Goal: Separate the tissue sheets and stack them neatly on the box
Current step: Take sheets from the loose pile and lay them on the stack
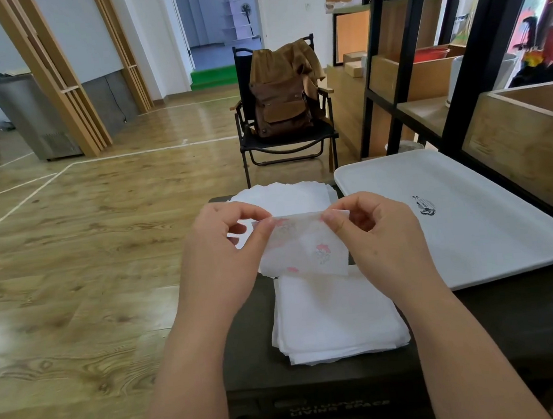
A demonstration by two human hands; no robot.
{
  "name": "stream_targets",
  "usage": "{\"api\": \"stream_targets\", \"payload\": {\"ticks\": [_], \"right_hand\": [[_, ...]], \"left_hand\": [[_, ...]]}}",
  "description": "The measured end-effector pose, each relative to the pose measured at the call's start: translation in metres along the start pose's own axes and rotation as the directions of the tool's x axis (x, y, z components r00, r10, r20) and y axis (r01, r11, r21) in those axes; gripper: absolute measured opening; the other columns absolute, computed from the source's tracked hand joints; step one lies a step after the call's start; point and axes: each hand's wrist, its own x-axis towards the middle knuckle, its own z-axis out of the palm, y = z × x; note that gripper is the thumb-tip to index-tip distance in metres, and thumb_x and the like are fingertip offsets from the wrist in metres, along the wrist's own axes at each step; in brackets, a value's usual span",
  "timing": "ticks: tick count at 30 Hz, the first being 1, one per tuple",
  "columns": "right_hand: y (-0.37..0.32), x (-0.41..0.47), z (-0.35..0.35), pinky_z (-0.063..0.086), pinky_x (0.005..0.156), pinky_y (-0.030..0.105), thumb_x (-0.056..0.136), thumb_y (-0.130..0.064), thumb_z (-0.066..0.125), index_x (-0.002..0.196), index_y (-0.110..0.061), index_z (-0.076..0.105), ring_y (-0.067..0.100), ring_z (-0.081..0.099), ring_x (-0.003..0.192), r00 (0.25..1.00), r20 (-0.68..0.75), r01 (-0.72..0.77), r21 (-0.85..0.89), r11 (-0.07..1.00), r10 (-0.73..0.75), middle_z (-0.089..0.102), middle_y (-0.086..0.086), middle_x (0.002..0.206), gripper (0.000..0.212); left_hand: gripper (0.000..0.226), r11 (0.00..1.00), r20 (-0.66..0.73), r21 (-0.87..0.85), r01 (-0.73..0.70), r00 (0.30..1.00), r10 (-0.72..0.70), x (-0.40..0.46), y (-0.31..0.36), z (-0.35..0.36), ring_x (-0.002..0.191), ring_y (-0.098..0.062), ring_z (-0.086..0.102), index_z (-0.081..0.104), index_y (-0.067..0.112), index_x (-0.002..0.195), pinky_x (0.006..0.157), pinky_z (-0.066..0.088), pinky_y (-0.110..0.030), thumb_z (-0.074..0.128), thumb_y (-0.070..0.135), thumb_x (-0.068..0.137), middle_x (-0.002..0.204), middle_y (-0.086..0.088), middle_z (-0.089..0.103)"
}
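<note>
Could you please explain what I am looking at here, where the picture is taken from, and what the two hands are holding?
There is no machine: a person works with two bare hands, and a camera worn on the head looks forward and down at them. The left hand and right hand each pinch a top corner of one thin printed tissue sheet, holding it up. Below it, on a dark box, lies a near stack of white sheets; a second pile lies farther back. A white tray rests to the right. Behind stands a chair with a brown bag.
</note>
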Motion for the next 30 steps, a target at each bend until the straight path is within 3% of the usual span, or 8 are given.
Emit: {"api": "stream_targets", "payload": {"ticks": [3, 5, 9, 12, 14, 18, 23, 30], "right_hand": [[-0.002, 0.001, 0.000, 0.040, 0.066, 0.010, 0.086, -0.046, 0.062, 0.077, -0.046, 0.055, -0.008, 0.050, 0.086, 0.995, -0.068, 0.071, -0.091, 0.993, -0.077, 0.053, -0.023, 0.085, 0.011], [-0.004, 0.002, -0.001, 0.045, 0.066, 0.013, 0.087, -0.048, 0.058, 0.081, -0.043, 0.054, -0.004, 0.052, 0.092, 0.993, -0.074, 0.086, -0.056, 0.995, -0.090, 0.053, -0.023, 0.091, 0.009], [-0.013, -0.001, -0.002, 0.040, 0.049, 0.008, 0.094, -0.043, 0.052, 0.082, -0.027, 0.061, -0.002, 0.058, 0.067, 0.991, -0.061, 0.123, 0.142, 0.982, -0.116, 0.061, -0.018, 0.068, 0.021], [-0.013, -0.001, -0.006, 0.040, 0.047, 0.011, 0.094, -0.045, 0.052, 0.082, -0.028, 0.061, 0.003, 0.058, 0.060, 0.999, -0.033, 0.039, 0.117, 0.992, -0.035, 0.064, -0.011, 0.066, 0.023], [-0.010, 0.001, -0.010, 0.042, 0.050, 0.018, 0.093, -0.050, 0.051, 0.081, -0.029, 0.061, 0.008, 0.059, 0.062, 0.996, 0.025, -0.081, 0.031, 0.996, 0.080, 0.066, -0.005, 0.068, 0.027], [0.001, 0.002, -0.018, 0.034, 0.057, 0.024, 0.093, -0.049, 0.051, 0.076, -0.024, 0.060, 0.005, 0.053, 0.069, 0.948, 0.155, -0.235, -0.252, 0.939, 0.279, 0.060, -0.012, 0.079, 0.032], [0.009, 0.000, -0.017, 0.048, 0.063, 0.030, 0.094, -0.043, 0.055, 0.084, -0.011, 0.063, 0.015, 0.057, 0.064, 0.896, 0.234, -0.256, -0.423, 0.869, 0.378, 0.060, 0.001, 0.071, 0.035], [0.012, 0.000, -0.012, 0.039, 0.056, 0.022, 0.096, -0.043, 0.053, 0.081, -0.015, 0.060, 0.010, 0.053, 0.066, 0.896, 0.200, -0.214, -0.586, 0.781, 0.396, 0.059, -0.001, 0.076, 0.032]], "left_hand": [[0.009, 0.995, 0.015, -0.096, -0.015, 1.000, 0.016, 0.001, 0.005, -0.001, 0.093, 0.004, 0.060, 0.066, 0.042, 0.080, 0.070, 0.043, -0.006, 0.067, 0.036, 0.087, 0.098, 0.022, 0.061], [0.015, 0.979, 0.061, -0.206, -0.005, 0.998, 0.018, 0.002, 0.009, 0.000, 0.080, 0.004, 0.060, 0.065, 0.040, 0.080, 0.065, 0.043, -0.007, 0.065, 0.033, 0.093, 0.086, 0.021, 0.065], [0.014, 0.960, 0.100, -0.280, 0.015, 0.995, 0.014, -0.001, 0.016, 0.003, 0.052, -0.013, 0.039, 0.060, 0.037, 0.082, 0.048, 0.034, -0.024, 0.056, 0.038, 0.096, 0.053, 0.009, 0.046], [0.008, 0.968, 0.126, -0.240, 0.078, 0.991, -0.049, -0.002, 0.017, 0.004, 0.044, -0.012, 0.036, 0.055, 0.042, 0.091, 0.041, 0.031, -0.020, 0.055, 0.038, 0.098, 0.050, 0.007, 0.043], [0.011, 0.970, 0.213, -0.178, 0.164, 0.969, -0.125, -0.003, 0.016, 0.001, 0.049, -0.010, 0.046, 0.050, 0.050, 0.098, 0.045, 0.039, -0.018, 0.058, 0.043, 0.094, 0.057, 0.007, 0.051], [0.014, 0.966, 0.427, 0.040, 0.255, 0.870, -0.248, -0.005, 0.008, -0.002, 0.050, -0.004, 0.047, 0.052, 0.051, 0.098, 0.058, 0.040, -0.022, 0.063, 0.045, 0.090, 0.051, 0.017, 0.048], [0.015, 0.923, 0.487, 0.199, 0.328, 0.785, -0.384, -0.006, -0.002, 0.005, 0.046, -0.003, 0.053, 0.056, 0.039, 0.100, 0.062, 0.045, -0.027, 0.067, 0.035, 0.090, 0.065, 0.010, 0.054], [0.023, 0.881, 0.451, 0.294, 0.370, 0.759, -0.469, -0.005, -0.009, 0.011, 0.042, 0.000, 0.057, 0.051, 0.035, 0.102, 0.050, 0.045, -0.019, 0.069, 0.031, 0.089, 0.063, 0.005, 0.068]]}}
